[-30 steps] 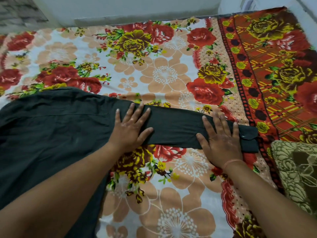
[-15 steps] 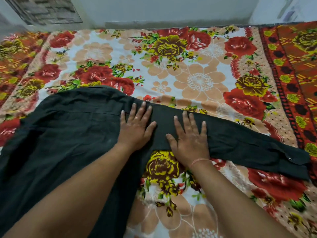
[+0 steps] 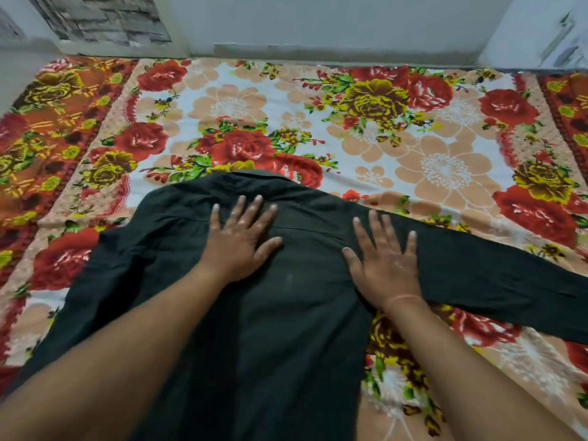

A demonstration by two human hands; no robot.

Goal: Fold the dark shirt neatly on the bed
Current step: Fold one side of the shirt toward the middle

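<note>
Head camera looks down on the dark shirt (image 3: 296, 313), spread back-up across the middle and lower part of the frame on the bed (image 3: 413, 148), collar toward the top. One sleeve (image 3: 496, 272) runs out to the right edge of the frame; the other side trails off toward the lower left. Both hands lie flat with fingers spread, gripping nothing: the left hand (image 3: 240, 240) presses just below the collar, the right hand (image 3: 386, 265) rests where the right sleeve meets the body. The cloth looks thin, limp and light, so it will likely sag and wrinkle if lifted by one point. Better holds, I judge, are the shoulder seam and the sleeve's far end, pinched together, while a flat palm pins the body against sliding on the sheet.
</note>
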